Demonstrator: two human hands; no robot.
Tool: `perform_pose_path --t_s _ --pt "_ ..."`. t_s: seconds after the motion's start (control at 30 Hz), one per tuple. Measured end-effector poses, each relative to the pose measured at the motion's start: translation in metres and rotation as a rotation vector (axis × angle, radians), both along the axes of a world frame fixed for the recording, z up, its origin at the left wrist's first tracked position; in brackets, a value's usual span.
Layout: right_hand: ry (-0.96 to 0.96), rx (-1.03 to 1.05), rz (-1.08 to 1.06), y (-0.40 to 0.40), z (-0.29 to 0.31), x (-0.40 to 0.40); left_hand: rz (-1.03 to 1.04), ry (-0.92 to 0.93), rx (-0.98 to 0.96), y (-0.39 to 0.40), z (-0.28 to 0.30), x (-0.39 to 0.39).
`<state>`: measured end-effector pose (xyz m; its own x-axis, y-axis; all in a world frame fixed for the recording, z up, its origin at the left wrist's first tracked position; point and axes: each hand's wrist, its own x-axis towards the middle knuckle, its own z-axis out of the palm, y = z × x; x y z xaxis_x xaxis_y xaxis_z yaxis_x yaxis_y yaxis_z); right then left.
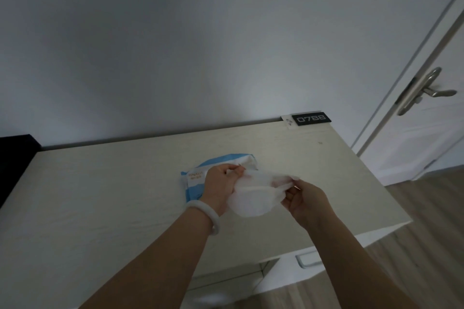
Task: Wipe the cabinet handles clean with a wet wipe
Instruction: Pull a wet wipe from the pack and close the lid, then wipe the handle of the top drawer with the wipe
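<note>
Pale cabinet top carries the pack; above it my left hand and right hand pinch opposite ends of the wipe, spreading it, so I judge preparation under way, with the handle below next.

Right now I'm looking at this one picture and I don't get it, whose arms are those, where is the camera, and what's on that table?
There is no machine here. The camera sits on a person's head and looks forward and down, so the two arms reaching in from below are that person's own. The left hand, with a pale bangle on its wrist, and the right hand each pinch one end of a white wet wipe, stretched between them above a light cabinet top. Behind the left hand lies a blue and white wipe pack. At the far edge is a small black sign reading 0788. A cabinet handle shows below the front edge, and a door stands to the right.
</note>
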<state>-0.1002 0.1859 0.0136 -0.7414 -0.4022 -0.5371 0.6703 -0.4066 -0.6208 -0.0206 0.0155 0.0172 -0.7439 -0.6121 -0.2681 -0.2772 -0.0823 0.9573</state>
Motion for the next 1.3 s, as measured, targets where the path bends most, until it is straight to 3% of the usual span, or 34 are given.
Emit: perform_pose_path --t_s 0.13,0.23,0.33,0.53,0.63,0.73,0.87,1.1,1.13,1.2,1.3 --pt "-0.045 -0.088 0.015 0.005 0.003 0.003 -0.006 0.015 0.052 0.007 -0.002 -0.005" --pt "-0.009 -0.148 0.23 0.013 0.01 0.015 -0.039 0.064 0.172 0.026 -0.003 -0.01" --pt "0.019 -0.08 0.374 0.023 0.009 0.026 -0.055 0.076 0.233 0.042 -0.007 -0.015" --pt "-0.09 0.013 0.237 0.058 -0.01 0.017 -0.017 0.058 0.327 0.064 -0.014 -0.022" --pt "-0.057 -0.018 0.224 0.082 -0.01 0.008 -0.145 0.033 0.504 0.075 -0.015 -0.021" --pt "-0.005 -0.041 0.255 0.102 -0.007 0.004 -0.271 -0.038 0.474 0.091 -0.015 -0.015" --pt "0.061 -0.082 0.33 0.12 -0.015 0.004 -0.349 -0.114 0.297 0.108 -0.02 -0.01" --pt "-0.013 -0.022 0.225 0.167 -0.025 0.002 -0.157 -0.024 0.159 0.125 -0.031 -0.008" --pt "-0.004 -0.014 0.199 0.179 -0.026 0.002 -0.145 -0.024 0.05 0.128 -0.033 -0.009" --pt "0.022 -0.02 0.145 0.202 -0.024 0.001 -0.176 -0.061 -0.351 0.13 -0.037 -0.007" --pt "0.074 -0.012 -0.05 0.233 -0.022 0.004 -0.448 -0.12 -0.823 0.127 -0.05 -0.004"
